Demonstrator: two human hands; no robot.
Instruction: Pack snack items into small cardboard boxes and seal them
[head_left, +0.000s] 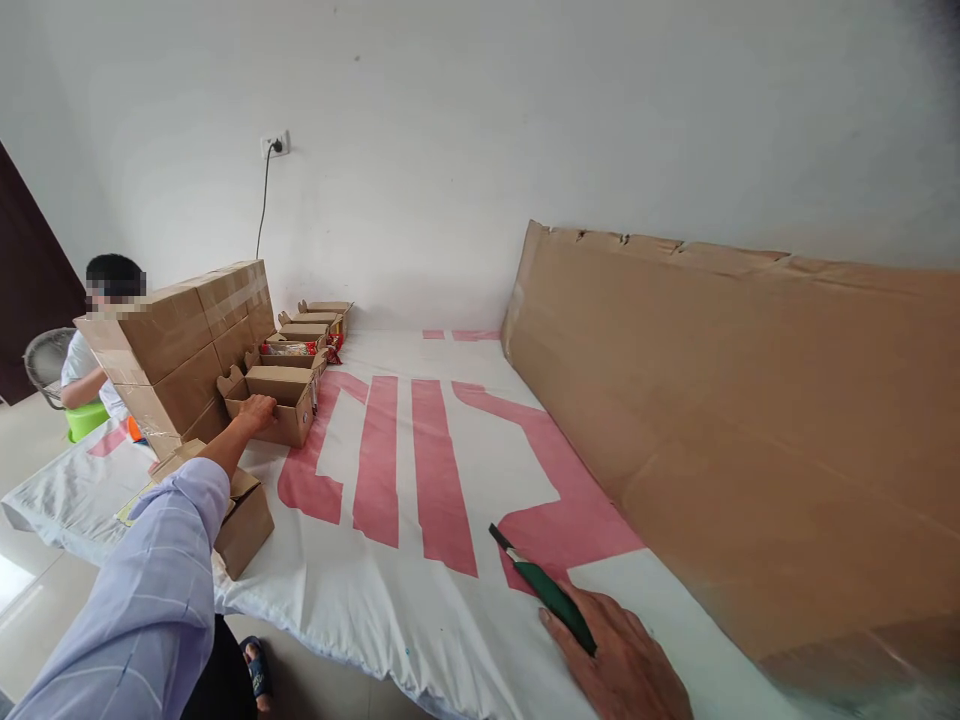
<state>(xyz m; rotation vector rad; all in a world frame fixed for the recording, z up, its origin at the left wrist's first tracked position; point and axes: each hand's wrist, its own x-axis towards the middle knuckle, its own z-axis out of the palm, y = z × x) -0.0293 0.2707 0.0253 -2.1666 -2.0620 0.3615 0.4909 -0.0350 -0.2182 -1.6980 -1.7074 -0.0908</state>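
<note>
On the left, my left hand (pixel 256 414) is closed over the near wall of an open small cardboard box (pixel 294 424). Its fingertips are partly hidden by the box edge. Another cardboard box (pixel 246 530) stands nearer to me, partly covered by my sleeve. At the lower right, my right hand (pixel 622 655) holds a green-handled box cutter (pixel 553 600) between thumb and fingers, low over the white cloth. The cutter's dark tip points away from me to the left.
Several open boxes (pixel 311 328) line up behind, one with red packets (pixel 289 348). Taped cartons (pixel 176 345) are stacked at left, with a seated person (pixel 79 365) beyond. A large cardboard sheet (pixel 720 420) leans along the right of the cloth-covered table (pixel 442 640).
</note>
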